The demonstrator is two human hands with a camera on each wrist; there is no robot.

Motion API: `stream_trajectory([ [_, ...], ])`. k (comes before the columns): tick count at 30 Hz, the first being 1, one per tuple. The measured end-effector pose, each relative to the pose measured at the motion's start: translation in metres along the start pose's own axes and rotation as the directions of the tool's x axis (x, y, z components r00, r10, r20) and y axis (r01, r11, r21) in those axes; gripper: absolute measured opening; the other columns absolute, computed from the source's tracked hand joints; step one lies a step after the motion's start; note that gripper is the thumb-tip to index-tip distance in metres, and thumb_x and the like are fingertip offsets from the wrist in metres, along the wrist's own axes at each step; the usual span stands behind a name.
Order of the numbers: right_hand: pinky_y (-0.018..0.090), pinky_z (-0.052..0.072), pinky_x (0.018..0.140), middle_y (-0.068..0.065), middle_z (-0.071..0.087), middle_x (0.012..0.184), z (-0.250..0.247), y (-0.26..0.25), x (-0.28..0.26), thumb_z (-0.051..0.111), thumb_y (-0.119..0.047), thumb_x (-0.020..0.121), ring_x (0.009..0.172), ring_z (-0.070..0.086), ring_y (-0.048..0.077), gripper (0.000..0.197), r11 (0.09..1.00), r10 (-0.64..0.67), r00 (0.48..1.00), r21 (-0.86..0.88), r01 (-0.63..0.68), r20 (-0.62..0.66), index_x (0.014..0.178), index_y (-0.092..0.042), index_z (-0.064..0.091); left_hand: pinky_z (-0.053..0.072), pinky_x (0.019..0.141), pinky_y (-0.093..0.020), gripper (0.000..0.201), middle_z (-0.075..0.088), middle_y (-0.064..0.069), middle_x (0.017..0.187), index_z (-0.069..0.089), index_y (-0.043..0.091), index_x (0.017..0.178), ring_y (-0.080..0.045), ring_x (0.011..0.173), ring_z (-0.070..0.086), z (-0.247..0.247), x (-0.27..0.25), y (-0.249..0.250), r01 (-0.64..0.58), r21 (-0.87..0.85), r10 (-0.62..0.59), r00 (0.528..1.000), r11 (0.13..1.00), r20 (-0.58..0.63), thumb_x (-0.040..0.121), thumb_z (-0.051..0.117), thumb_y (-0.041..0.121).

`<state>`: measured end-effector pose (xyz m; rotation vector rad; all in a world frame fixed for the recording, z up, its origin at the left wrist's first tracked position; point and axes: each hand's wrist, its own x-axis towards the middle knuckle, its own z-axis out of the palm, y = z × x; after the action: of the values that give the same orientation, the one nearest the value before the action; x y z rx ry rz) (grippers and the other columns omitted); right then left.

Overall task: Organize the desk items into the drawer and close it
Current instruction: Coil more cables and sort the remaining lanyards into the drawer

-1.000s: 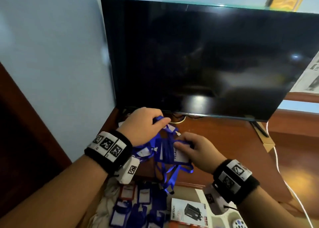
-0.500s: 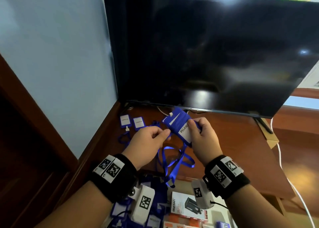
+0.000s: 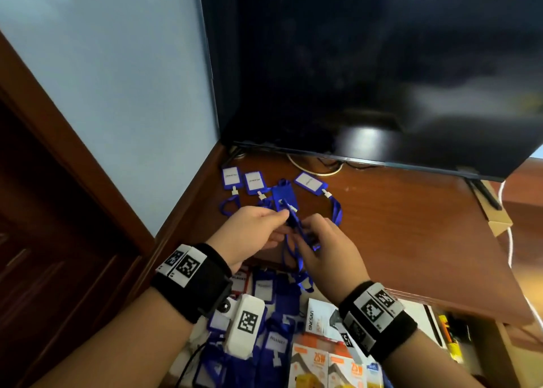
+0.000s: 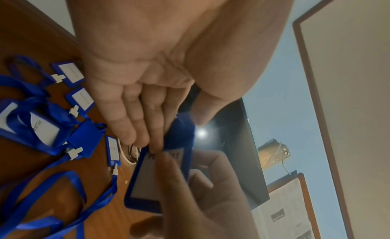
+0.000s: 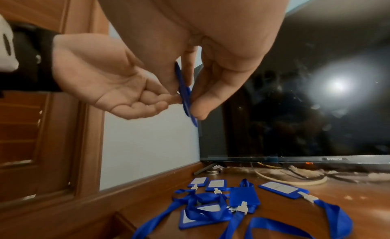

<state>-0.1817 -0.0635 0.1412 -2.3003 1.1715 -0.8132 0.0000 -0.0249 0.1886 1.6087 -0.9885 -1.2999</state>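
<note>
Both hands hold one blue badge holder (image 3: 296, 226) above the front of the wooden desk (image 3: 396, 240). My left hand (image 3: 279, 221) pinches its top end, fingertips (image 4: 156, 146) on the label. From the other side, thumb and fingers of my right hand (image 3: 308, 229) pinch the badge holder (image 5: 186, 95), which shows edge-on there. Its blue lanyard (image 3: 298, 265) hangs down over the open drawer (image 3: 423, 311). Several more badge holders (image 3: 254, 182) with lanyards lie on the desk by the wall.
A large dark TV (image 3: 382, 79) stands at the back of the desk, cables (image 3: 317, 168) under it. The drawer holds several blue badge holders (image 3: 273, 329) and orange charger boxes (image 3: 320, 361). A blue wall (image 3: 117, 93) and a wooden door frame (image 3: 58, 140) close the left side.
My left hand left the pile under the TV and joined the right on one badge holder. Both hands drew back toward the desk's front edge, and the holder turned edge-on.
</note>
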Motion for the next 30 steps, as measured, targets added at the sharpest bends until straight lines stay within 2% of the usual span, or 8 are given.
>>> stream_trajectory([
  [2,0.032,0.050,0.063,-0.006,0.052,0.094,0.005,0.002,-0.004,0.072,-0.028,0.091,0.080,0.058,0.019,0.026,0.994,-0.069,0.997,-0.078,0.072,0.039,0.111,-0.027,0.055,0.062,0.090,-0.036,0.038,0.081,-0.001,0.100,0.079,0.018,0.109,-0.016,0.098,0.077,0.000,0.002,-0.004,0.011,-0.028,-0.011,1.000,1.000,0.011,0.097,0.065,0.051],
  [4,0.031,0.049,0.066,-0.003,0.051,0.095,0.009,0.003,-0.007,0.074,-0.028,0.088,0.082,0.057,0.022,0.031,0.983,-0.126,0.990,-0.124,0.133,0.062,0.116,-0.023,0.060,0.063,0.086,-0.035,0.033,0.081,0.000,0.098,0.079,0.018,0.106,-0.015,0.095,0.078,-0.001,0.005,-0.014,-0.023,0.049,0.024,1.000,0.999,-0.009,0.096,0.069,0.048],
  [8,0.030,0.049,0.079,-0.003,0.055,0.102,0.020,0.013,-0.019,0.063,-0.055,0.089,0.090,0.054,0.020,0.045,0.970,-0.194,0.948,-0.093,0.223,0.251,0.125,-0.027,0.067,0.064,0.080,-0.038,0.017,0.080,-0.011,0.100,0.076,0.011,0.104,-0.029,0.095,0.077,-0.009,0.023,-0.065,0.070,0.103,-0.062,0.995,0.992,-0.076,0.101,0.065,0.023],
  [11,0.029,0.049,0.085,-0.008,0.055,0.109,0.028,0.032,-0.038,0.054,-0.065,0.091,0.097,0.053,0.016,0.049,0.979,-0.124,0.904,-0.098,0.178,0.409,0.127,-0.035,0.067,0.064,0.082,-0.050,0.025,0.078,-0.017,0.098,0.073,0.009,0.102,-0.036,0.089,0.076,-0.020,0.035,-0.121,0.170,0.197,-0.160,0.985,0.965,-0.067,0.090,0.066,0.030],
  [16,0.036,0.050,0.086,-0.007,0.056,0.108,0.033,0.073,-0.054,0.049,-0.062,0.087,0.100,0.056,0.023,0.043,0.971,0.115,0.871,-0.238,0.002,0.478,0.120,-0.040,0.066,0.045,0.060,-0.027,0.021,0.063,0.002,0.064,0.069,0.011,0.079,-0.007,0.054,0.054,-0.017,0.054,-0.192,0.244,0.480,-0.268,0.963,0.843,-0.018,0.099,0.067,0.020],
  [22,0.036,0.044,0.097,-0.002,0.058,0.114,0.019,0.094,-0.034,0.059,-0.049,0.091,0.109,0.055,0.025,0.031,0.972,0.157,0.830,-0.233,-0.033,0.536,0.118,-0.035,0.067,0.054,0.076,-0.038,0.020,0.073,-0.010,0.085,0.069,0.010,0.085,-0.030,0.083,0.069,-0.012,0.099,-0.246,0.275,0.552,-0.248,0.961,0.787,-0.126,0.098,0.068,0.025],
  [25,0.044,0.049,0.089,0.000,0.061,0.111,0.021,0.103,-0.012,0.057,-0.047,0.085,0.103,0.060,0.032,0.033,0.977,0.141,0.836,-0.210,-0.031,0.531,0.110,-0.030,0.070,0.056,0.087,-0.040,0.011,0.075,-0.010,0.102,0.071,0.014,0.099,-0.032,0.099,0.070,-0.008,0.113,-0.264,0.258,0.569,-0.221,0.966,0.781,-0.135,0.098,0.065,0.023],
  [30,0.041,0.049,0.080,0.005,0.061,0.098,0.038,0.113,0.046,0.064,-0.035,0.086,0.091,0.063,0.034,0.019,0.980,0.143,0.847,-0.193,-0.049,0.511,0.100,-0.023,0.069,0.051,0.100,-0.039,0.027,0.071,-0.010,0.127,0.068,0.014,0.123,-0.033,0.118,0.064,-0.005,0.124,-0.277,0.224,0.656,-0.178,0.974,0.721,-0.137,0.100,0.064,0.027],
])
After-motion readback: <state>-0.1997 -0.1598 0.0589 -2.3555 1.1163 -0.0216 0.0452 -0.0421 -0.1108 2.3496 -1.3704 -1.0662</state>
